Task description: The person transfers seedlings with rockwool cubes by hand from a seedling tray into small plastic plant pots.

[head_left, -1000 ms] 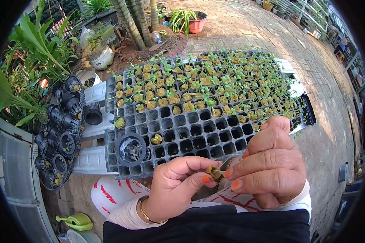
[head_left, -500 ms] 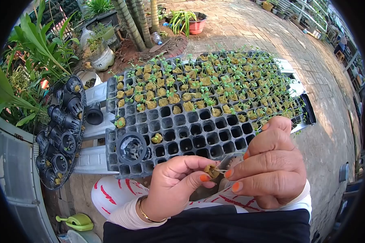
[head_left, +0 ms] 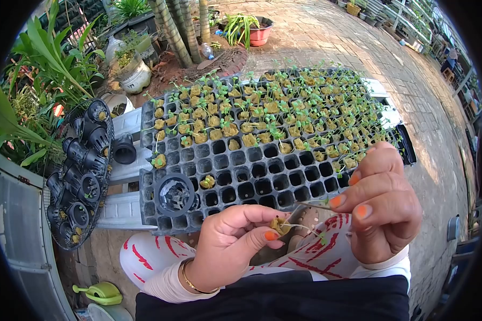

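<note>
Pinching the plug [head_left: 281,227] in your left hand [head_left: 227,247] likely steadies its seedling [head_left: 322,238], while your right hand [head_left: 386,209] pinches a thin stick [head_left: 314,205], tip near the plug.

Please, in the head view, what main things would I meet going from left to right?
Oval black mesh basket, round slotted plastic black pot on black cell tray, bare left hand, thin brownish stick, bare right hand.
</note>
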{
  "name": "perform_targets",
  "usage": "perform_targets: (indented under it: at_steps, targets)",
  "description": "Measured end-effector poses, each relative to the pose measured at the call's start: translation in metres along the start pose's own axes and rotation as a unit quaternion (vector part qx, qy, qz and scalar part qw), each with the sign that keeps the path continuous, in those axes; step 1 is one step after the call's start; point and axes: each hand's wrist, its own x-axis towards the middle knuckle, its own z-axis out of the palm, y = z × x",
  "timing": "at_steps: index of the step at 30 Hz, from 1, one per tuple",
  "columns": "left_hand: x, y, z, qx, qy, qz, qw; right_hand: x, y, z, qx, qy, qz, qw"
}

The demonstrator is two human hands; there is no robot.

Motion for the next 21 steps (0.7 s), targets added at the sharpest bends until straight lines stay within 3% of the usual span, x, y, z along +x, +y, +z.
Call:
perform_targets:
  at_steps: [1,3,5,7,9,11,13,15,17,21]
  targets:
    - [0.0,0.0,-0.001,-0.001,0.002,0.0,1.0,0.0,0.002,0.002,0.001,-0.002,0.0,1.0]
    - [-0.001,0.001,-0.004,0.038,-0.031,-0.007,0.999,0.002,0.006,0.006,0.057,0.171,0.0,0.984]
    - [-0.001,0.0,-0.006,0.026,-0.042,-0.02,0.999,0.005,0.013,0.007,0.083,0.211,0.012,0.974]
    - [-0.001,0.002,-0.007,0.016,-0.057,-0.033,0.998,0.007,0.021,0.005,0.255,0.169,0.134,0.943]
    - [-0.001,0.006,-0.006,-0.044,-0.077,-0.088,0.992,0.006,0.023,0.0,0.334,0.025,0.245,0.91]
    - [-0.001,0.006,-0.006,-0.061,-0.087,-0.105,0.989,0.009,0.026,0.001,0.306,-0.144,0.224,0.914]
    - [-0.001,0.006,-0.006,-0.078,-0.097,-0.123,0.985,0.011,0.025,0.006,0.314,-0.223,0.207,0.899]
    - [-0.001,0.008,-0.007,-0.111,-0.15,-0.161,0.969,0.011,0.026,0.01,0.315,-0.24,0.192,0.898]
    - [-0.003,0.007,-0.008,-0.127,-0.155,-0.173,0.964,0.011,0.027,0.011,0.36,-0.306,0.187,0.861]
    - [-0.006,0.007,-0.007,-0.137,-0.163,-0.185,0.959,0.008,0.025,0.015,0.398,-0.323,0.172,0.841]
